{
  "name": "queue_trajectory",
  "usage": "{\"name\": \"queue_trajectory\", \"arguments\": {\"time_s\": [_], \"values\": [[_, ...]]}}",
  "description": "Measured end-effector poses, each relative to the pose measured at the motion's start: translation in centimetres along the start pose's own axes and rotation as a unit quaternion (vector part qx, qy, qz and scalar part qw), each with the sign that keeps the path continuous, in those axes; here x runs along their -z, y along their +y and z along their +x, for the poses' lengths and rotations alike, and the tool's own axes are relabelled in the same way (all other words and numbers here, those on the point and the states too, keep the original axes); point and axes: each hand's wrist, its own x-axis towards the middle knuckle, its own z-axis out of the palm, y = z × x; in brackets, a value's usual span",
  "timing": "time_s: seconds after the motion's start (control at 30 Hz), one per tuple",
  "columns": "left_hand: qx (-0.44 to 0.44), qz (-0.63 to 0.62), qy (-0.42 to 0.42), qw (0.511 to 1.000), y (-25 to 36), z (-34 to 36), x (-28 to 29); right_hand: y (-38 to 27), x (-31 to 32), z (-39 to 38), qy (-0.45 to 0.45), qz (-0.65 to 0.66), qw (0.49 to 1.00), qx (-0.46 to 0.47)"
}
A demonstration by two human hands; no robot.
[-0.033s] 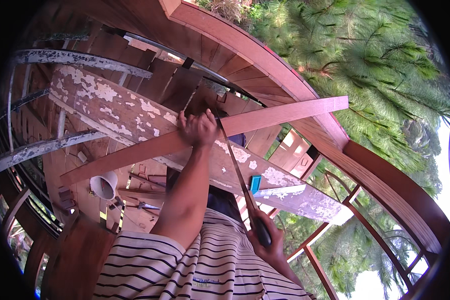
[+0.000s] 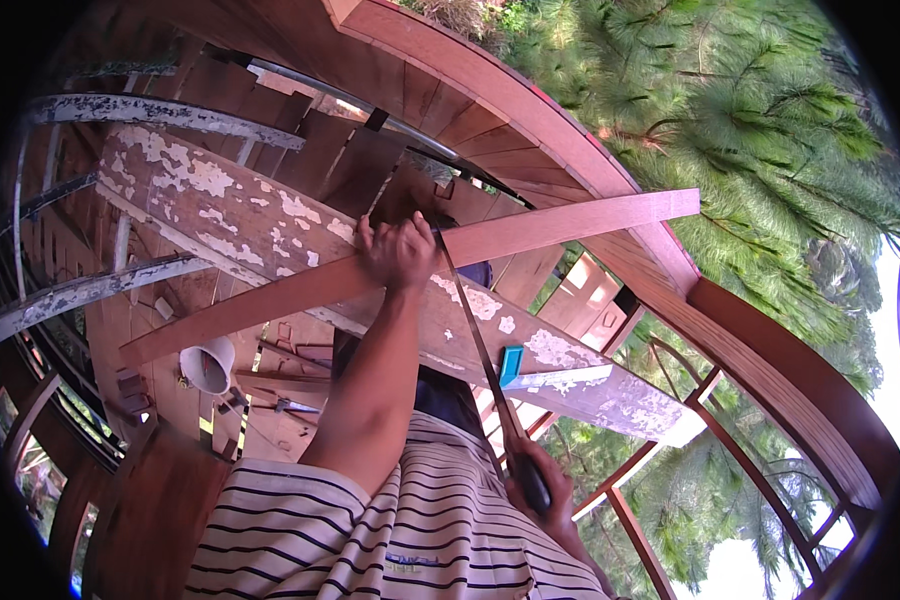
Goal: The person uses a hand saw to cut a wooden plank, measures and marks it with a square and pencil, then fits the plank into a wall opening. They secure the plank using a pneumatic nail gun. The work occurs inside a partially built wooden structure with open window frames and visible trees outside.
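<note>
Right hand [image 2: 562,488], clamped round the handle [image 2: 532,484], and saw [image 2: 489,368] have shifted slightly down-right. Left hand [image 2: 402,254], curled, grips reddish plank [image 2: 570,222], lying crosswise over paint-flaked board [image 2: 260,222].

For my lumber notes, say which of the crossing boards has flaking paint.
The wide plank running upper left to lower right: pale patches mottle it, while the narrower reddish board under the left hand shows none.

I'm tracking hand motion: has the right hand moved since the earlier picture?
Yes, the right hand has shifted slightly down and right, away from the turquoise block.
</note>
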Motion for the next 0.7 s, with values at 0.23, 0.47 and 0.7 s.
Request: {"name": "queue_trajectory", "arguments": {"time_s": [0.23, 0.47, 0.7], "values": [[-0.004, 0.005, -0.053, 0.999, 0.8, 1.0, -0.7, 3.6, -5.9, 16.4, 0.062, 0.046, 0.995, 0.062], [0.007, 0.014, -0.050, 0.999, 0.9, 1.4, -0.1, 1.7, -1.6, 0.5, 0.046, -0.003, 0.999, 0.019], [-0.013, -0.003, -0.021, 1.000, 0.5, 1.0, -1.1, 5.6, -6.9, 14.0, 0.094, 0.043, 0.992, 0.077]]}}
